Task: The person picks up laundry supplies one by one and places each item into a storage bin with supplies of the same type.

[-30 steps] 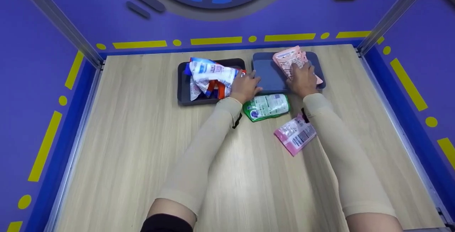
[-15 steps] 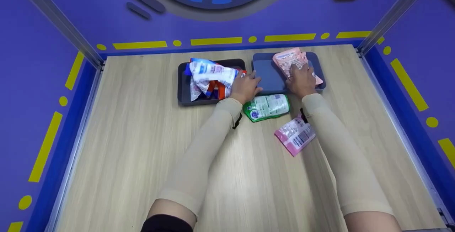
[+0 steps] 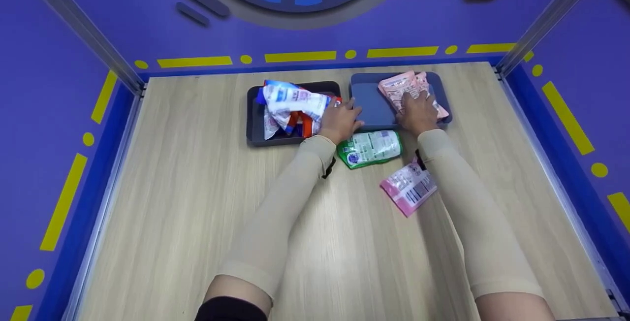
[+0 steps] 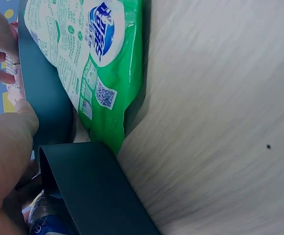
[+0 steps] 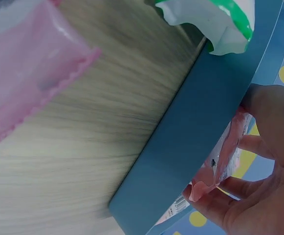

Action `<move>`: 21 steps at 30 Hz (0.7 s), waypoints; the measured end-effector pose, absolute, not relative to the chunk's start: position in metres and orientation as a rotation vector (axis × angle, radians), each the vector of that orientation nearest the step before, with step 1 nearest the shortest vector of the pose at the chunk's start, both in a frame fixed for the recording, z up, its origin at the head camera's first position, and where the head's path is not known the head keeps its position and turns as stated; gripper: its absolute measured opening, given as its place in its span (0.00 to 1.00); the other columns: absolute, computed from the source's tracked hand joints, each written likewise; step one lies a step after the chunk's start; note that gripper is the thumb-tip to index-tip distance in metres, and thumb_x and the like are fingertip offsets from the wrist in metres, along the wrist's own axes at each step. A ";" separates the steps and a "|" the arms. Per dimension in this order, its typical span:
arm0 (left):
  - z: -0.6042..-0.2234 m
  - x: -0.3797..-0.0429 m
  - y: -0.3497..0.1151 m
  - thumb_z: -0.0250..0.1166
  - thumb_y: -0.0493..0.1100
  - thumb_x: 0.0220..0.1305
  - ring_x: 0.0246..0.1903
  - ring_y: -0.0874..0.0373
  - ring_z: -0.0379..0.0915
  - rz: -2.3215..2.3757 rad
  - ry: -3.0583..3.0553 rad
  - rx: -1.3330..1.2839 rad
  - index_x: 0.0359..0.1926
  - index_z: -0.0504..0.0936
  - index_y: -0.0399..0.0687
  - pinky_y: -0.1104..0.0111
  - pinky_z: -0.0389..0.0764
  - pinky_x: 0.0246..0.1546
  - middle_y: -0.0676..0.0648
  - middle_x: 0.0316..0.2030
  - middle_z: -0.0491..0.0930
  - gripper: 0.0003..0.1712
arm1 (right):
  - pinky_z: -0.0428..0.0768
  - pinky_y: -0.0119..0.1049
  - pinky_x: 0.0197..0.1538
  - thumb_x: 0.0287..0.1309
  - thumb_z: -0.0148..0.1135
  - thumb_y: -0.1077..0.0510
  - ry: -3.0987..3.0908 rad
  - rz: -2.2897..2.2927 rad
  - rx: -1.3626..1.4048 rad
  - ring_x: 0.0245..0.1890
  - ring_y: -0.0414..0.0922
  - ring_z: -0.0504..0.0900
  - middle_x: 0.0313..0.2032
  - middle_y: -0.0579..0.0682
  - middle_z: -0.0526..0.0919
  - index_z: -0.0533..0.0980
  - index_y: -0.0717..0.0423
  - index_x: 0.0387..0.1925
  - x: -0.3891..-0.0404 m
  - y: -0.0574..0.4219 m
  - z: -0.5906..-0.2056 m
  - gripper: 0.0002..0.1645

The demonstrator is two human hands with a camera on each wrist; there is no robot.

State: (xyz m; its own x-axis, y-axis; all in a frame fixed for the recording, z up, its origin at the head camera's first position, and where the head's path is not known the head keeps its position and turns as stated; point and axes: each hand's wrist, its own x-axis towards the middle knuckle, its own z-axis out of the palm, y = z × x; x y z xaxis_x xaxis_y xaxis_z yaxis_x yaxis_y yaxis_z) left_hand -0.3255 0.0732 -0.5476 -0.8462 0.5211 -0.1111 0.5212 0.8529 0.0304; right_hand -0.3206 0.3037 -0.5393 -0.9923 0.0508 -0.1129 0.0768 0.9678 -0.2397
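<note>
In the head view, my left hand (image 3: 340, 120) rests at the right end of the dark tray (image 3: 253, 136), its fingers spread beside several crumpled white, blue and red packets (image 3: 295, 102). The left wrist view shows its thumb extended between that tray and the blue-grey tray (image 3: 369, 99). My right hand (image 3: 418, 113) reaches into the blue-grey tray and holds the lower part of a pink packet (image 3: 396, 86) between thumb and fingers. Another pink packet (image 3: 422, 82) lies against it. The right wrist view shows the fingertips at the pink packet (image 5: 222, 156), just behind the tray wall.
A green and white pouch (image 3: 371, 147) lies on the wooden table (image 3: 197, 203), right at the blue-grey tray's front. Nearer, a pink and white packet (image 3: 409, 187) lies beside the right sleeve. Purple walls (image 3: 305, 40) with yellow marks enclose the table behind and at both sides.
The pink packet's top edge has sunk slightly lower in the blue-grey tray, the right hand staying on it. The left hand and the other packets look unchanged.
</note>
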 end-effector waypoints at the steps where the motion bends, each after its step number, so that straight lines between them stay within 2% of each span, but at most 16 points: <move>1: -0.548 -0.326 0.073 0.51 0.63 0.78 0.74 0.53 0.62 -0.004 2.911 0.821 0.74 0.71 0.59 0.52 0.46 0.79 0.47 0.78 0.60 0.31 | 0.71 0.73 0.61 0.67 0.64 0.54 3.014 -0.366 0.091 0.66 0.75 0.61 0.63 0.77 0.64 0.68 0.64 0.68 -0.320 0.304 -0.540 0.33; 6: -0.547 -0.325 0.072 0.51 0.63 0.78 0.74 0.54 0.62 -0.015 2.918 0.822 0.74 0.71 0.59 0.52 0.48 0.78 0.48 0.78 0.60 0.31 | 0.74 0.71 0.57 0.66 0.65 0.54 3.023 -0.345 0.056 0.61 0.72 0.67 0.59 0.75 0.68 0.70 0.66 0.62 -0.319 0.304 -0.541 0.30; 15: -0.547 -0.325 0.073 0.49 0.63 0.78 0.74 0.54 0.61 -0.040 2.917 0.835 0.74 0.70 0.59 0.52 0.48 0.78 0.47 0.78 0.60 0.31 | 0.76 0.71 0.54 0.66 0.65 0.51 3.032 -0.336 0.042 0.59 0.72 0.70 0.56 0.76 0.71 0.72 0.68 0.61 -0.318 0.306 -0.542 0.30; 21: -0.546 -0.325 0.073 0.51 0.63 0.78 0.74 0.54 0.61 -0.007 2.915 0.825 0.74 0.71 0.59 0.52 0.48 0.78 0.47 0.77 0.60 0.31 | 0.70 0.74 0.61 0.67 0.64 0.44 2.948 -0.296 0.061 0.64 0.73 0.65 0.65 0.75 0.68 0.65 0.62 0.72 -0.320 0.305 -0.540 0.41</move>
State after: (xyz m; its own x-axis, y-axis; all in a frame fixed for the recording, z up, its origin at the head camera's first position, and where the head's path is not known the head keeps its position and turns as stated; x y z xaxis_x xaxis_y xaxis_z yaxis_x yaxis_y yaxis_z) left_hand -0.3251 0.0727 -0.5462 -0.8457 0.5224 -0.1090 0.5229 0.8520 0.0263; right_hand -0.3200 0.3051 -0.5399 -0.9834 0.0228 -0.1802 0.0582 0.9793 -0.1938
